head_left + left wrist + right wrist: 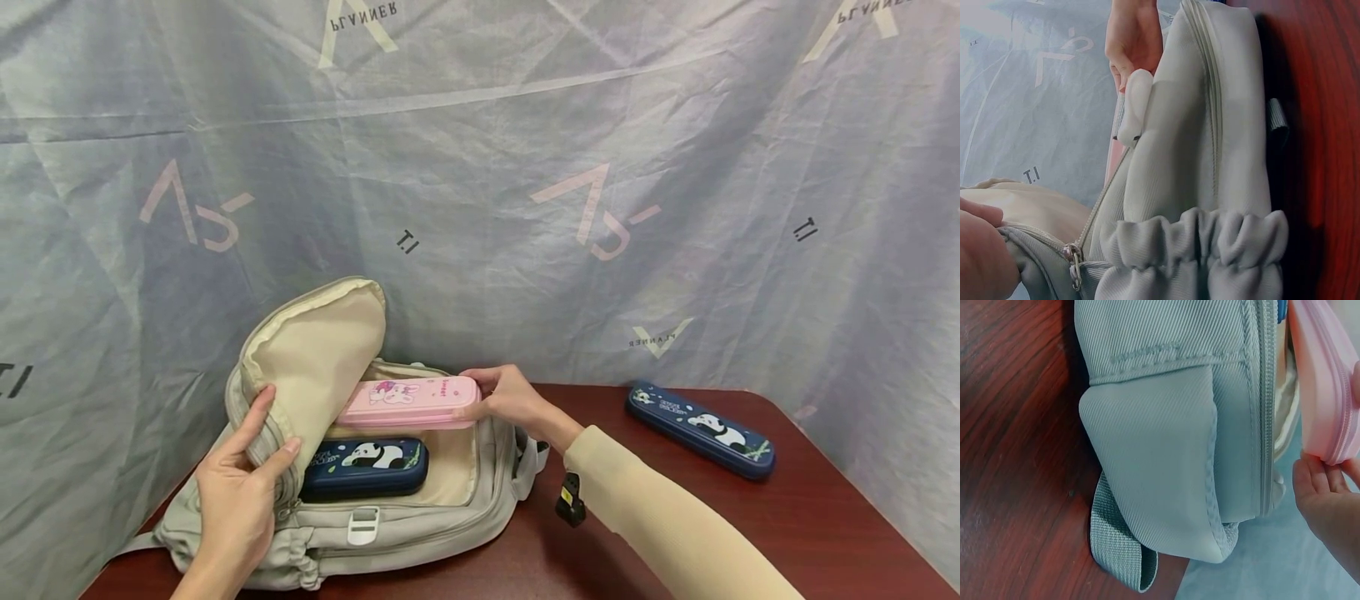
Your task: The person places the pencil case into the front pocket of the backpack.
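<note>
A light grey backpack (420,533) lies on the table with its top flap folded up. My left hand (238,492) pinches the edge of that cream-lined flap (318,350) between thumb and fingers. In my right hand (513,402) is the right end of a pink pencil case (412,400) with a rabbit print; its left end goes behind the flap. The right wrist view shows the fingers round the end of this zipped case (1319,381). Inside the bag, in front of the pink one, lies a dark blue panda pencil case (375,467), partly covered by the flap.
Another dark blue panda pencil case (701,429) lies on the right part of the reddish-brown table (600,533). A grey printed cloth (480,208) hangs behind the table. A strap loop (1116,544) sticks out at the bag's side.
</note>
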{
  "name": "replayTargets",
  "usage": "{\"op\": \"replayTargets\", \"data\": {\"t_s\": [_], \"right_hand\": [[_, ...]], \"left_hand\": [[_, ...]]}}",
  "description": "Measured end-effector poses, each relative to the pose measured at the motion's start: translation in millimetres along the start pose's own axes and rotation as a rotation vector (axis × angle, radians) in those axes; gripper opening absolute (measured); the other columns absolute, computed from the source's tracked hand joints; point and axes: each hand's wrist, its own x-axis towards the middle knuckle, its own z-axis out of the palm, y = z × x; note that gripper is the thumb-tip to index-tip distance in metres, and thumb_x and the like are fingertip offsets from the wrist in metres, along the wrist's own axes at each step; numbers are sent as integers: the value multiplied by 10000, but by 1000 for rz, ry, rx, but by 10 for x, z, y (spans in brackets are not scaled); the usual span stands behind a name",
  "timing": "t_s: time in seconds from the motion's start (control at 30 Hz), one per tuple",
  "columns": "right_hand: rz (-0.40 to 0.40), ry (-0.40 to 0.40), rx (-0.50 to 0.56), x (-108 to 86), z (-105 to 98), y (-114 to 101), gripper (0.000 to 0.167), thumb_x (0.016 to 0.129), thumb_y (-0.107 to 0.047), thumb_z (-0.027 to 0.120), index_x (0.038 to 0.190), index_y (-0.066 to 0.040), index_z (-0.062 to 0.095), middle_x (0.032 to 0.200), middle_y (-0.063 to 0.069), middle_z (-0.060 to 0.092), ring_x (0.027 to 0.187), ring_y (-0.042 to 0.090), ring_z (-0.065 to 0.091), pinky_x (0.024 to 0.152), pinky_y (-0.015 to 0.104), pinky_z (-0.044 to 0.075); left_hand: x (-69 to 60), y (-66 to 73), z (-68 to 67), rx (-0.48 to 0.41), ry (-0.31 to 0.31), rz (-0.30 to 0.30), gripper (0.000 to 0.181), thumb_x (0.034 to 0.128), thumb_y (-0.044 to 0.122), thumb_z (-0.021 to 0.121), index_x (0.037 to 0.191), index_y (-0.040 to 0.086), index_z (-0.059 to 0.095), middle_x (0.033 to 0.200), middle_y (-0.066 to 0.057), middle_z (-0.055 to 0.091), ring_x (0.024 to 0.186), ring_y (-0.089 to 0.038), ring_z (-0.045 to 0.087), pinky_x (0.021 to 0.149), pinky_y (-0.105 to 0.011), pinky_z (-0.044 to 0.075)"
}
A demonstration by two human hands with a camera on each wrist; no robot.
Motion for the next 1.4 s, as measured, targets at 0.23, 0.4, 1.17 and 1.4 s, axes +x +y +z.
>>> {"op": "replayTargets", "data": {"t_s": [0.23,0.4,1.17,1.4], "right_hand": [[-21,-13,-5,32,38,-24,549,789,-81,909,1304,-17,731,999,72,788,879,120,689,782,235,522],[-43,-26,8,72,65,-24,538,795,-49,892,1303,4,724,1008,89,788,882,116,694,778,232,528],[-38,-44,47,199,208,-37,637,800,-17,874,1389,68,646,1086,120,780,959,128,701,811,218,537],[-30,-30,30,229,264,-40,709,801,-27,890,1432,98,591,1118,131,774,993,148,706,835,221,544]], "left_hand": [[0,2,-1,-5,-4,0,682,824,-378,562,1428,-61,582,1471,26,630,1573,-142,204,1235,-251,247],[0,1,-8,9,-9,-3,684,821,-376,571,1426,-59,586,1463,33,637,1574,-142,202,1224,-250,273],[-8,0,5,22,-18,14,656,823,-367,584,1406,-68,600,1438,34,655,1563,-166,241,1239,-262,241],[-14,-1,21,9,-23,35,646,805,-382,578,1383,-97,599,1404,24,678,1557,-176,268,1249,-267,213]]}}
